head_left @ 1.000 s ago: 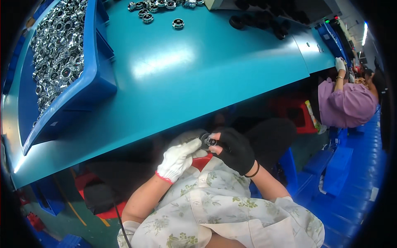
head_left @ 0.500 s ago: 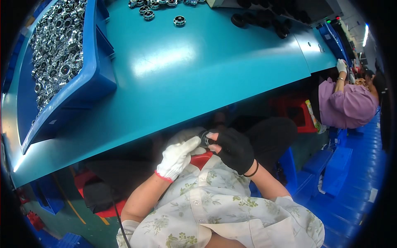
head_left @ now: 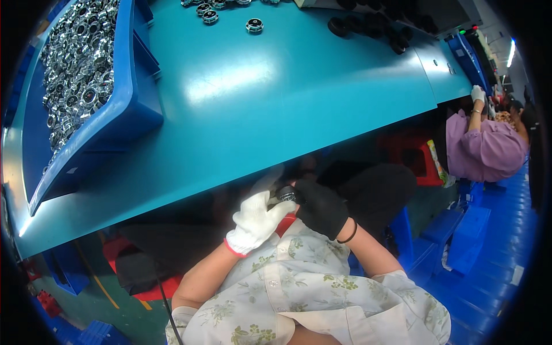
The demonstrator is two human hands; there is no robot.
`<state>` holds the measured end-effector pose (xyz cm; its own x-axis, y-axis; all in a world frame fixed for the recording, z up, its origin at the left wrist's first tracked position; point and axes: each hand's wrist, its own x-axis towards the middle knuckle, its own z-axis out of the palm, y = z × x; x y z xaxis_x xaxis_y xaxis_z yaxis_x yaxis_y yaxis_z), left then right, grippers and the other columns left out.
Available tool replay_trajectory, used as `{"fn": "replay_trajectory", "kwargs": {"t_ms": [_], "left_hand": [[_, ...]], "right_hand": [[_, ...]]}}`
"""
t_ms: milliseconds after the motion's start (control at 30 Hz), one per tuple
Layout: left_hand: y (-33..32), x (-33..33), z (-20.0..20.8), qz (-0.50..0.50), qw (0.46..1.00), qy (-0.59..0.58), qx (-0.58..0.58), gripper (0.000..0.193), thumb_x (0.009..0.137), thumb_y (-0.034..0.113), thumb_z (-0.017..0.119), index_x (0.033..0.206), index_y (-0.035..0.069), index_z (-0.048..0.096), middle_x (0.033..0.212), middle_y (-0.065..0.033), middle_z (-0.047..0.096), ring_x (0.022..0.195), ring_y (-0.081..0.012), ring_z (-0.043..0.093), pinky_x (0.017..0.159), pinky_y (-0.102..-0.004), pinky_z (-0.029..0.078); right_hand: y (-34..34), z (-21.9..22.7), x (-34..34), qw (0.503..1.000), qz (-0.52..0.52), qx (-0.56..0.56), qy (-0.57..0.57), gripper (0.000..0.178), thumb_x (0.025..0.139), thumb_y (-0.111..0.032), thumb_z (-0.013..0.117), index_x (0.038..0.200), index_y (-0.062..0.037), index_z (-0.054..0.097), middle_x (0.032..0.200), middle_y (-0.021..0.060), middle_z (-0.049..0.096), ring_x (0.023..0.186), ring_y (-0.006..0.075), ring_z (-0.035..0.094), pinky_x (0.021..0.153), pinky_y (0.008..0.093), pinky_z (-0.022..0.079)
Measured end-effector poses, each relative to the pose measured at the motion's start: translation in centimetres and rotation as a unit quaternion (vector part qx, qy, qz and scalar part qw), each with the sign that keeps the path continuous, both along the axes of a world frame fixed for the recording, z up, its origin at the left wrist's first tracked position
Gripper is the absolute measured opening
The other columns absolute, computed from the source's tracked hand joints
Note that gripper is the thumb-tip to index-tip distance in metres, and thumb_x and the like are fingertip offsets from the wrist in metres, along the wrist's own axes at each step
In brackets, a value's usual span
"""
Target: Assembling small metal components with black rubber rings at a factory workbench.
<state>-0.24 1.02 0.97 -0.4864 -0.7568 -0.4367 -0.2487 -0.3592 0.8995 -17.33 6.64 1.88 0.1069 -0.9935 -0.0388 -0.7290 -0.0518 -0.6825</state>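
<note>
My right hand (head_left: 323,208), in a black glove with bare fingertips, is closed on a small wheel-like part (head_left: 287,194) with a black rim and a silvery middle. The grip is partly hidden behind the part. My left hand (head_left: 256,219) wears a white glove with a red cuff. Its thumb reaches along the part's lower edge while the fingers stand apart from it, pointing up and somewhat blurred. Both hands are over my lap, below the table's near edge.
A blue bin (head_left: 133,92) heaped with silvery round parts (head_left: 80,75) stands on the teal table (head_left: 230,126) at left. More such parts (head_left: 255,25) and black rings (head_left: 339,26) lie at the far side. A co-worker in a purple top (head_left: 486,144) sits at right.
My left hand has shifted slightly right, and its fingers have spread from a pinch at the part. The part has turned to show more of its silvery middle. My right hand keeps its hold.
</note>
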Motion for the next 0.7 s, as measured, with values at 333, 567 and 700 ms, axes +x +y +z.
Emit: {"fn": "replay_trajectory", "kwargs": {"t_ms": [333, 567, 700], "left_hand": [[-0.1, -0.2, 0.9, -0.029, 0.994, -0.069, -0.075, 0.017, 0.082, 0.016, 0.065, 0.084, -0.001, 0.068, 0.083, -0.0110, 0.069, 0.074, -0.0113, 0.066, 0.058, -0.0263, 0.050], [-0.3, -0.2, 0.4, -0.012, 0.999, -0.006, -0.046, 0.018, 0.086, 0.014, 0.058, 0.096, 0.000, 0.061, 0.077, -0.0091, 0.065, 0.071, -0.0161, 0.062, 0.068, -0.0278, 0.049], [-0.6, 0.4, -0.8, 0.017, 0.993, 0.097, 0.072, 0.028, 0.085, 0.002, 0.059, 0.111, -0.006, 0.053, 0.089, -0.0114, 0.065, 0.076, -0.0145, 0.062, 0.070, -0.0267, 0.051]], "right_hand": [[-0.7, -0.2, 0.9, 0.997, -0.012, -0.053, 0.054, 0.030, 0.071, -0.008, 0.070, 0.099, -0.0069, 0.060, 0.079, 0.0082, 0.063, 0.066, 0.0283, 0.063, 0.058, 0.0389, 0.051], [-1.1, -0.2, 1.0, 0.998, -0.004, -0.021, 0.063, 0.027, 0.070, -0.011, 0.073, 0.094, -0.0069, 0.060, 0.076, 0.0085, 0.063, 0.064, 0.0284, 0.062, 0.057, 0.0387, 0.050], [-1.1, 0.0, 1.4, 0.998, -0.002, -0.035, 0.056, 0.027, 0.076, -0.020, 0.070, 0.097, -0.0079, 0.057, 0.082, 0.0102, 0.061, 0.073, 0.0297, 0.062, 0.062, 0.0398, 0.050]]}}
